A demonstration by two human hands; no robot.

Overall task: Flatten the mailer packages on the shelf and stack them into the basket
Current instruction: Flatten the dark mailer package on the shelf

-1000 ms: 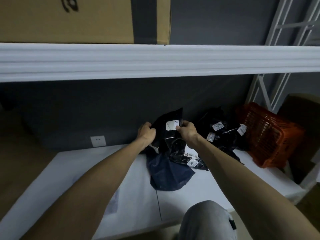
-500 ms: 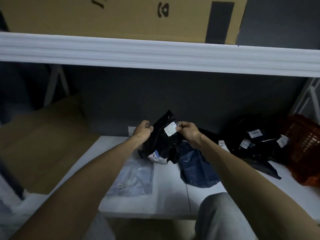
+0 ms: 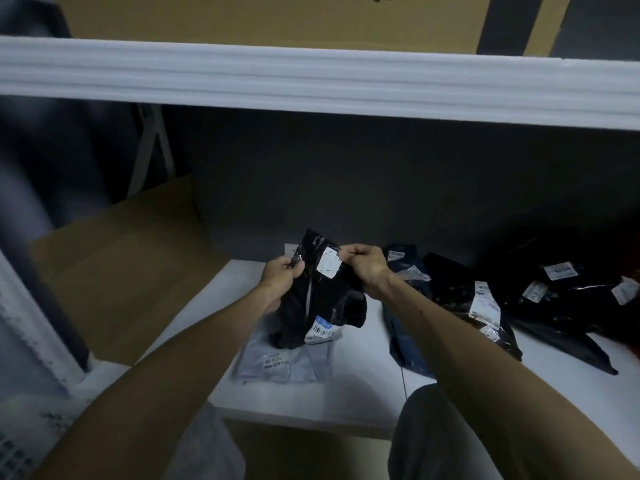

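Observation:
Both hands hold a black mailer (image 3: 322, 299) upright above the white shelf (image 3: 363, 393). My left hand (image 3: 282, 275) grips its top left edge and my right hand (image 3: 363, 263) pinches its top right by a white label. Its lower end hangs over a flat grey mailer (image 3: 287, 362) lying on the shelf. A dark blue mailer (image 3: 403, 327) lies just to the right. Several black mailers (image 3: 540, 296) with white labels are heaped at the right. The orange basket is barely visible at the right frame edge.
An upper white shelf beam (image 3: 311, 81) crosses overhead, with a cardboard box (image 3: 277, 19) on it. A large brown cardboard box (image 3: 121, 271) stands left of the shelf. A grey wall (image 3: 381, 185) closes the back. My knee (image 3: 433, 434) is below the shelf's front edge.
The black mailer has been carried left from the heap and now hangs over the grey mailer. The view has swung left, so the orange basket has slid out to the right edge.

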